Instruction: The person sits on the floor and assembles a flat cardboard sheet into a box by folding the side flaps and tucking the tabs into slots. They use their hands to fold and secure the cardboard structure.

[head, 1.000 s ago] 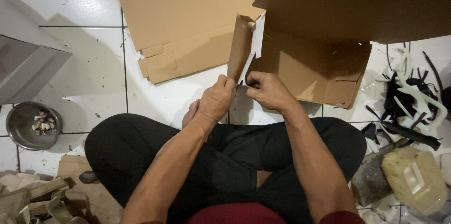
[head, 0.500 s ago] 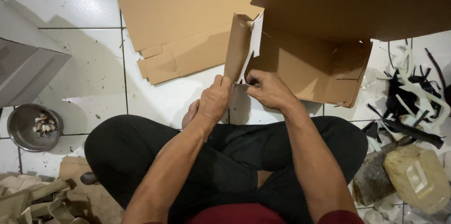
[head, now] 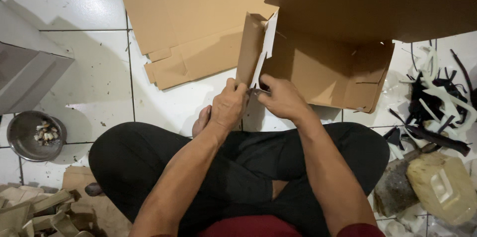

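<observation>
Person sits cross-legged on the white tile floor [head: 89,68], both hands close together low in front of the knees: left hand [head: 227,105] is clamped on the bottom edge of a narrow cardboard strip [head: 251,48] and keeps it standing upright, prob. so the edge stays taut, while the right hand [head: 279,98] pinches something small and dark at the strip's base w/ the fingertips — can't tell what it is. Cardboard is matte brown, stiff, creased; flat sheets [head: 198,13] lie just behind, a dented metal bowl [head: 31,135] well apart at left.
</observation>
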